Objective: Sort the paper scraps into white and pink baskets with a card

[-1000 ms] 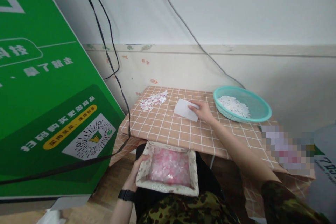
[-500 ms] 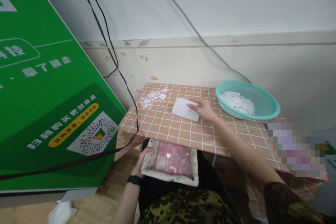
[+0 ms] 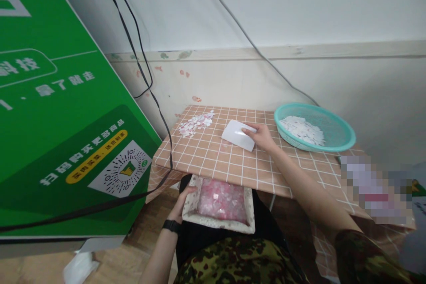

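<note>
Between the right fingers (image 3: pixel 250 133) sits a white card (image 3: pixel 235 135), extending leftward.

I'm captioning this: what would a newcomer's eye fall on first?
A green panel dominates the left side. On the checked tablecloth, a turquoise basket of white pieces sits at right; the right hand holds a white card centrally. Below, the left hand grips a box with pink contents.

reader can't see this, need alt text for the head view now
The right hand holds a white card at a checked table, between loose pale pieces and a teal basket; the left hand grips a box of pinkish bits.
</note>
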`<state>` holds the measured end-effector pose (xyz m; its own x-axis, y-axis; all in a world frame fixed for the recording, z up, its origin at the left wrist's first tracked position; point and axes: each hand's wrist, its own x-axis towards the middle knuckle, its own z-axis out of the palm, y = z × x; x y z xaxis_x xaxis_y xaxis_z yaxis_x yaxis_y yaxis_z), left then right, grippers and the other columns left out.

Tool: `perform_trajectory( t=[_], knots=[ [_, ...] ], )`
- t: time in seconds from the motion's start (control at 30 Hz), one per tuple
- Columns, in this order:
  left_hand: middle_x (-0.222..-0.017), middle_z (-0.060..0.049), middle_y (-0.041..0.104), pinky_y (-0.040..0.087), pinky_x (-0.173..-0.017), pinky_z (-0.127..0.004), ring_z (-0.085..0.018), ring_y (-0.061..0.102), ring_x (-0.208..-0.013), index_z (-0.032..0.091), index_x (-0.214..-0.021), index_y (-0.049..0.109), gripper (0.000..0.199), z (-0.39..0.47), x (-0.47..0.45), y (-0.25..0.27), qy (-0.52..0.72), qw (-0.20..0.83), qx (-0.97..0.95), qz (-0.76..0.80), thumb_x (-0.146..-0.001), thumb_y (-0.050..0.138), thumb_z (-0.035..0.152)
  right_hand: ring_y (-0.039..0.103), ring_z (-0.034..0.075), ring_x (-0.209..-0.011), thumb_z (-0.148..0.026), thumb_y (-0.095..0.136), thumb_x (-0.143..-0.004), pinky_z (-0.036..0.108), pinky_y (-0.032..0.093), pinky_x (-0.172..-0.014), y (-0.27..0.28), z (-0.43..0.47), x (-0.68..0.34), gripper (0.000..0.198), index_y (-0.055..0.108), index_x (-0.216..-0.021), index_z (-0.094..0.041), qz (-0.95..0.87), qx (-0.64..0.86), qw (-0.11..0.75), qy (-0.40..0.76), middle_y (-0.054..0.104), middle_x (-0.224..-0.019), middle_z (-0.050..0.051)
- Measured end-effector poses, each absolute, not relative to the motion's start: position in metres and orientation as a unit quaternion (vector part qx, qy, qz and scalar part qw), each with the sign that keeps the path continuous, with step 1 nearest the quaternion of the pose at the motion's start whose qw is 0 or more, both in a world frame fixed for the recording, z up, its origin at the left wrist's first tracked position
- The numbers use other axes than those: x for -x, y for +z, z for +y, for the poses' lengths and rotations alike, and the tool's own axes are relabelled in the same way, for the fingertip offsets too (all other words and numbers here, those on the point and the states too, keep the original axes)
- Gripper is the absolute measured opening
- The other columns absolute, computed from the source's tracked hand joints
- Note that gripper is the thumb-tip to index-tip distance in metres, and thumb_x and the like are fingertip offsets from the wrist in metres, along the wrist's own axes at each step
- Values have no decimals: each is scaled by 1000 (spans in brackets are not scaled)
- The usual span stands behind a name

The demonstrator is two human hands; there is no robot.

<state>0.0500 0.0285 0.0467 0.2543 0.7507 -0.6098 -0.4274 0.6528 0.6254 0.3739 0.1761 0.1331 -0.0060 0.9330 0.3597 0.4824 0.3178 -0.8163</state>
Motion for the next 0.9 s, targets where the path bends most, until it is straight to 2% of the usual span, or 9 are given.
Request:
perform_trajectory(
  t=[0.2, 0.57, 0.77, 0.9],
  knots=[
    [-94, -14, 75, 53, -77, -43, -35, 69, -88, 12, -117, 56, 46, 29, -47, 45, 368, 785, -162, 471, -75, 58, 30, 60, 27, -110, -37, 63, -81, 44, 46, -94, 136, 171, -368, 36, 67, -113, -24, -695, 495, 438, 284, 64, -121, 6],
    [-89, -9, 77, 53, -77, -44, -34, 69, -89, 17, -118, 58, 42, 28, -44, 39, 373, 791, -161, 458, -78, 56, 29, 65, 27, -98, -38, 64, -79, 42, 50, -88, 133, 182, -392, 35, 70, -108, -19, -687, 543, 435, 211, 70, -108, 9],
    [-91, -9, 76, 53, -78, -43, -34, 69, -90, 15, -118, 57, 42, 27, -45, 42, 375, 785, -157, 467, -78, 55, 27, 65, 27, -98, -39, 63, -80, 41, 50, -88, 132, 178, -385, 35, 70, -109, -20, -690, 530, 440, 224, 69, -109, 8],
    [-95, -11, 76, 53, -78, -43, -34, 68, -93, 15, -117, 58, 42, 26, -45, 43, 380, 780, -153, 474, -77, 56, 27, 67, 27, -93, -40, 63, -79, 40, 52, -82, 135, 173, -381, 35, 71, -108, -20, -695, 514, 426, 268, 70, -107, 7]
  ],
)
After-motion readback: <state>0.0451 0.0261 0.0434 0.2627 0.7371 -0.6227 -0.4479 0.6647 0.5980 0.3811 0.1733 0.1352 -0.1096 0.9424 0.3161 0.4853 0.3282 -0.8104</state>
